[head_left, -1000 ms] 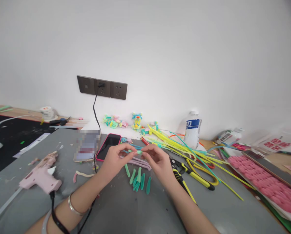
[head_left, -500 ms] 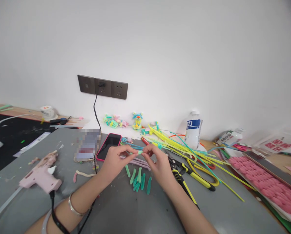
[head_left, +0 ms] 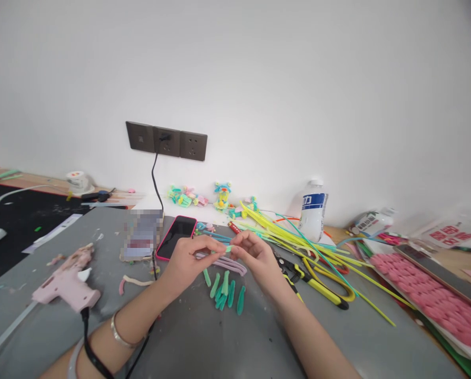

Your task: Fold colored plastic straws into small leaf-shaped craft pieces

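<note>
Between my two hands is a short light-green piece of pipe cleaner. My left hand pinches its left end between thumb and fingertips. At the other end, my right hand has its thumb and fingers closed on the piece. Several folded green and teal pipe-cleaner pieces lie on the grey mat just below my hands. Lilac pipe cleaners rest behind my fingers, partly hidden by them.
A pink glue gun lies at left, its black cord passing by my left forearm. Pliers and long yellow pipe cleaners are on the right. A phone, a white bottle and small fuzzy figures stand or lie farther back.
My right hand has turned slightly and shifted a little right, its fingers more curled. The left hand stays nearly in place. The light-green piece is still between them.
</note>
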Tool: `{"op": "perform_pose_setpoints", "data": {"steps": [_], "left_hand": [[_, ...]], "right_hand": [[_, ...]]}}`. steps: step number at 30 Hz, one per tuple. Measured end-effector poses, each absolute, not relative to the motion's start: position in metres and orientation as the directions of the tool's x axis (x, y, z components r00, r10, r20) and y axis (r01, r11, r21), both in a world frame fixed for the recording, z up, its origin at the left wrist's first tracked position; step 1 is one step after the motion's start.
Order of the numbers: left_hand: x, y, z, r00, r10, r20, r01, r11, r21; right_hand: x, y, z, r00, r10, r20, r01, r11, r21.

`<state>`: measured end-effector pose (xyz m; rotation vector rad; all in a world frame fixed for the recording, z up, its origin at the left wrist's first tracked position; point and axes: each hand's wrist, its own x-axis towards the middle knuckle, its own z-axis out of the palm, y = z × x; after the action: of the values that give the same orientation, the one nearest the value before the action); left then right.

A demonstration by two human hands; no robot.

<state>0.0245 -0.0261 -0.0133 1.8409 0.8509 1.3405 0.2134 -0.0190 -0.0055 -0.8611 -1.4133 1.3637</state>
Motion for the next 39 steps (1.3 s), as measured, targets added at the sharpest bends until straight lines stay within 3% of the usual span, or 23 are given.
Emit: {"op": "perform_pose_setpoints", "data": {"steps": [4, 10, 17, 27, 32, 36, 39], "left_hand": [[0.025, -0.026, -0.013, 0.251, 0.852, 0.46, 0.131, -0.501, 0.856], [0.026, -0.027, -0.005, 0.186, 0.917, 0.353, 0.191, -0.386, 0.903], [0.027, -0.023, -0.005, 0.135, 0.974, 0.18, -0.061, -0.173, 0.983], [0.028, -0.024, -0.002, 0.178, 0.977, 0.114, -0.192, -0.079, 0.978], [0.022, -0.017, -0.005, 0.184, 0.974, 0.133, -0.062, -0.124, 0.99], [0.022, -0.018, -0.013, 0.303, 0.951, 0.065, 0.188, -0.127, 0.974], [0.023, -0.02, -0.018, 0.348, 0.937, 0.005, 0.322, -0.125, 0.938]], "right_hand": [[0.214, -0.02, -0.006, -0.334, 0.937, 0.1, -0.048, 0.089, -0.995], [0.213, -0.02, -0.005, -0.246, 0.951, 0.186, 0.075, 0.21, -0.975], [0.211, -0.025, 0.0, -0.436, 0.896, 0.085, 0.07, 0.128, -0.989], [0.21, -0.029, 0.003, -0.445, 0.885, 0.137, 0.038, 0.171, -0.985], [0.217, -0.019, -0.006, -0.301, 0.924, 0.235, 0.095, 0.274, -0.957], [0.229, -0.006, -0.019, -0.16, 0.915, 0.372, 0.438, 0.403, -0.804], [0.233, -0.002, -0.024, -0.229, 0.887, 0.401, 0.589, 0.454, -0.668]]}}
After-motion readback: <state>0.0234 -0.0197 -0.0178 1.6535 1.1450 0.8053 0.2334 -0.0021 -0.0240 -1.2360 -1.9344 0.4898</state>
